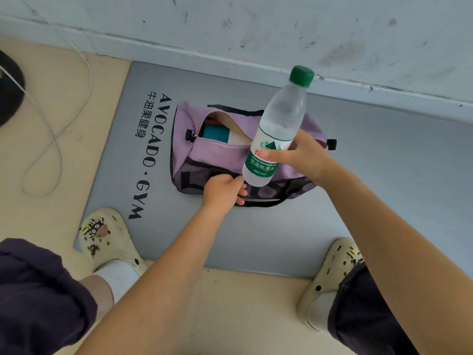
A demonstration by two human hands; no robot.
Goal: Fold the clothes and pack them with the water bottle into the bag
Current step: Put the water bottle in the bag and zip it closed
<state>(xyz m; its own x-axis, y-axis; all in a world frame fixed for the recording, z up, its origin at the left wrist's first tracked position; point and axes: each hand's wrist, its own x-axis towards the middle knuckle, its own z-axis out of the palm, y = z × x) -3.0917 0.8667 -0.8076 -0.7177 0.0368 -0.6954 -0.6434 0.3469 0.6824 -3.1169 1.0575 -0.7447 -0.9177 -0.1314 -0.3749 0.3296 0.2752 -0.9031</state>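
A purple duffel bag (212, 155) with black straps lies on a grey gym mat (358, 180), its top zip open. Folded teal and white clothes (217, 134) show inside the opening. My right hand (304, 155) grips a clear water bottle (279, 124) with a green cap and green label, held tilted above the bag's right half. My left hand (225, 189) holds the bag's near side by the black strap at the front edge.
The mat carries black lettering (151, 149) on its left part and lies against a scuffed white wall (256, 34). A thin white cable (51, 139) loops over the beige floor at the left. My cream clogs (107, 237) stand at the mat's near edge.
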